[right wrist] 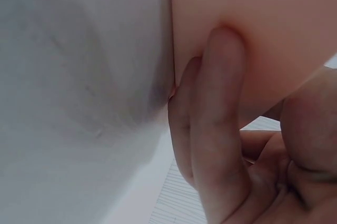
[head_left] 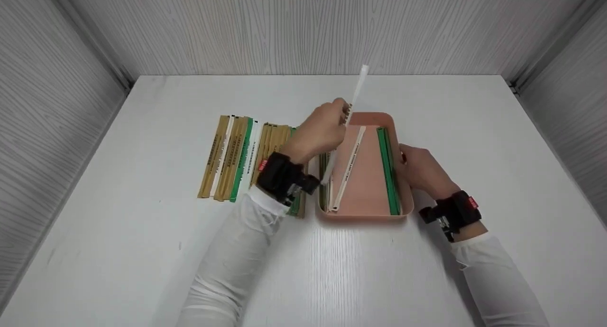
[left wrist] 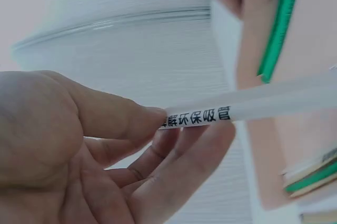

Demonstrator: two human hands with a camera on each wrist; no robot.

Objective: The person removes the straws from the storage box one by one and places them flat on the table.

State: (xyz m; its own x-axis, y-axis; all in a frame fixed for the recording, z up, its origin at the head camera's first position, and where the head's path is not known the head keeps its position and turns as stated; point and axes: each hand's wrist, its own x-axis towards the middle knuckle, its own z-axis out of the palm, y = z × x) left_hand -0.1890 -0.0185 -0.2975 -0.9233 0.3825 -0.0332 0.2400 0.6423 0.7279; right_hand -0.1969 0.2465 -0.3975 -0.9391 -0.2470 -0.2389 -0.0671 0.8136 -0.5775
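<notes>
My left hand (head_left: 320,130) pinches a white paper-wrapped straw (head_left: 359,87) between thumb and fingers, holding it slanted above the pink tray (head_left: 378,117). Black printed characters show on its wrapper (left wrist: 205,116) in the left wrist view. At the tray's right side, my right hand (head_left: 424,170) grips the wall, its fingers (right wrist: 218,103) against the outer face. Inside the tray, green straws (head_left: 389,170) lie along the right side and a white straw (head_left: 350,170) lies slanted left of the middle. More straws line the left wall, partly hidden by the held one.
Left of the tray, a row of wrapped straws lies on the white table (head_left: 142,232): brown straws (head_left: 214,156), white straws (head_left: 251,151) and green straws (head_left: 241,161). My left forearm covers part of that row. Wood-grain panels (head_left: 303,32) stand behind and at both sides.
</notes>
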